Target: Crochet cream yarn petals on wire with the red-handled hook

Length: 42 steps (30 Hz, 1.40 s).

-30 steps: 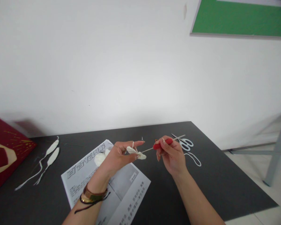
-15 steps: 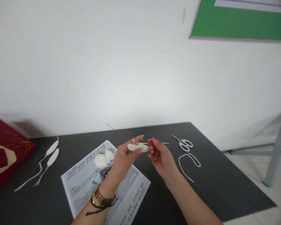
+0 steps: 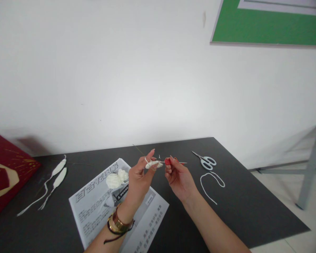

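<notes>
My left hand (image 3: 139,177) pinches a small white crocheted piece (image 3: 153,164) between thumb and fingers, with white yarn looped over the raised index finger. My right hand (image 3: 179,177) grips a crochet hook with a red handle (image 3: 169,161); its thin metal shaft runs across the white piece. Both hands hover above the black table (image 3: 242,207), close together. A ball of white yarn (image 3: 116,179) rests on a printed paper sheet (image 3: 100,207) just left of my left hand.
Two finished white leaf-shaped crocheted pieces (image 3: 58,172) with long tails lie at the left. White-handled scissors (image 3: 207,161) and a loose loop of white yarn (image 3: 210,181) lie at the right. A red box (image 3: 5,175) stands at the far left. A grey metal frame (image 3: 310,175) stands on the floor.
My hands have drawn closer together and the hook has slid further through the white piece. My left index finger has risen more upright.
</notes>
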{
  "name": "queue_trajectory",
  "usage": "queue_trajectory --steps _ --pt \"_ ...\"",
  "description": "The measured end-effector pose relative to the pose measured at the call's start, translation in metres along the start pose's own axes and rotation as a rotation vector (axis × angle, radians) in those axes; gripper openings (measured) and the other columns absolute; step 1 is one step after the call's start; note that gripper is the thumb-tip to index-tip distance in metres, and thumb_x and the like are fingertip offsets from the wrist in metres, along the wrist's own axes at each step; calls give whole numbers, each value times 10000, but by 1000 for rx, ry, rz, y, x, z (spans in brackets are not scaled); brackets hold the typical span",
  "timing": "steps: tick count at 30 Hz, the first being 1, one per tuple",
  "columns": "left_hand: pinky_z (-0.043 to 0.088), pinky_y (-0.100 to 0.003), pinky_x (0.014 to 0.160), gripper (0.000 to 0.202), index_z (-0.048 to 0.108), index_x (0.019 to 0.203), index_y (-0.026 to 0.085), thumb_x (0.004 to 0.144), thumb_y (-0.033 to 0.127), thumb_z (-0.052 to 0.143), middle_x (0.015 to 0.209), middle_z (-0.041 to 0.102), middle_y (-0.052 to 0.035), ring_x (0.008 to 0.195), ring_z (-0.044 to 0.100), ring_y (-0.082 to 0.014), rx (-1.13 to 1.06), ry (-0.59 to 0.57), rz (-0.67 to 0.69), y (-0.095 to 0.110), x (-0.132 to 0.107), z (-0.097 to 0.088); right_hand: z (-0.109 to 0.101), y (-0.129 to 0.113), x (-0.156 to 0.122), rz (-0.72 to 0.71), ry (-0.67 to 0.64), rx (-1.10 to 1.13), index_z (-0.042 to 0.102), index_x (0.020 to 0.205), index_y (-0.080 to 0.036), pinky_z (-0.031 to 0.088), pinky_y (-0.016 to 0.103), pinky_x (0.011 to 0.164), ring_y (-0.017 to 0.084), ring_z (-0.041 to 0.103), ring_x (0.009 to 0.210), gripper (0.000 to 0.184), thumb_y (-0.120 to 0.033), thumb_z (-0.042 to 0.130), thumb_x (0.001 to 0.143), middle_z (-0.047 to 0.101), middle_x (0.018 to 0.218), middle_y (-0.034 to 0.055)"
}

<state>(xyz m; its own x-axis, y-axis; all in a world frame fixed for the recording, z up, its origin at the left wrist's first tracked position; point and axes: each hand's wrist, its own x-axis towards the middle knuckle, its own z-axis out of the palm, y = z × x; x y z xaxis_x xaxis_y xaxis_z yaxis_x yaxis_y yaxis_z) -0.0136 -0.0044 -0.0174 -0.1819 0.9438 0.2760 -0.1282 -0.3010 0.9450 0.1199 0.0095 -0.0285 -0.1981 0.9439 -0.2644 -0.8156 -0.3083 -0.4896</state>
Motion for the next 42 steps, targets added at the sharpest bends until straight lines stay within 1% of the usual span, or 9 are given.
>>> queue_trajectory --steps 4,7,12,18,21,28,33,38,42 --pt "421 -340 909 281 721 974 263 705 185 696 940 668 -43 915 577 -195 106 9 121 -4 -1 1 0 1 1 72 29 55 678 750 -115 547 146 439 55 555 417 85 -199 688 746 649 560 -14" --pt "400 -352 941 222 740 902 260 703 171 695 986 671 -56 961 569 -210 154 -10 148 -6 -1 -1 2 1 -1 36 23 21 681 750 -115 552 155 437 60 550 414 97 -212 680 755 639 542 -16" --pt "409 -357 939 378 687 1058 269 693 172 712 1010 666 -51 976 581 -199 16 4 50 -8 -1 -1 3 1 -4 5 -33 -20 678 762 -112 552 155 443 56 550 427 142 -242 715 720 633 554 -25" --pt "469 -301 831 356 709 1003 265 667 150 738 942 676 -21 844 616 -148 -289 -46 -137 -9 -4 1 -2 3 -1 103 -85 100 669 735 -118 522 131 425 55 568 435 101 -217 689 746 640 545 -25" --pt "467 -271 814 364 707 1003 282 674 128 731 928 667 -1 829 610 -125 -306 -52 -117 -10 -3 1 -4 6 0 170 -119 159 665 761 -112 527 127 447 58 591 462 105 -216 674 769 646 552 -19" --pt "456 -284 791 124 744 777 187 684 112 712 803 678 -26 827 608 -157 -302 -168 -67 0 1 -1 -3 4 0 201 -110 160 655 745 -88 522 143 415 65 576 429 122 -189 628 807 649 535 -2" --pt "427 -341 865 123 721 727 189 701 77 679 771 693 -16 826 627 -173 -378 -246 -123 6 5 -5 -1 2 -3 187 -107 158 658 752 -80 530 140 423 61 583 430 106 -178 646 790 669 563 6" --pt "437 -339 836 140 688 658 207 699 74 671 717 657 13 790 629 -161 -431 -255 -132 2 6 -5 -1 4 -3 239 -124 162 660 775 -95 549 147 454 61 597 464 114 -209 665 782 666 569 -9" --pt "441 -296 803 146 696 637 209 697 78 681 720 655 10 791 609 -144 -386 -225 -63 -1 9 -7 2 4 -6 124 -72 87 669 784 -89 563 158 460 59 589 453 133 -222 668 783 668 576 -4"
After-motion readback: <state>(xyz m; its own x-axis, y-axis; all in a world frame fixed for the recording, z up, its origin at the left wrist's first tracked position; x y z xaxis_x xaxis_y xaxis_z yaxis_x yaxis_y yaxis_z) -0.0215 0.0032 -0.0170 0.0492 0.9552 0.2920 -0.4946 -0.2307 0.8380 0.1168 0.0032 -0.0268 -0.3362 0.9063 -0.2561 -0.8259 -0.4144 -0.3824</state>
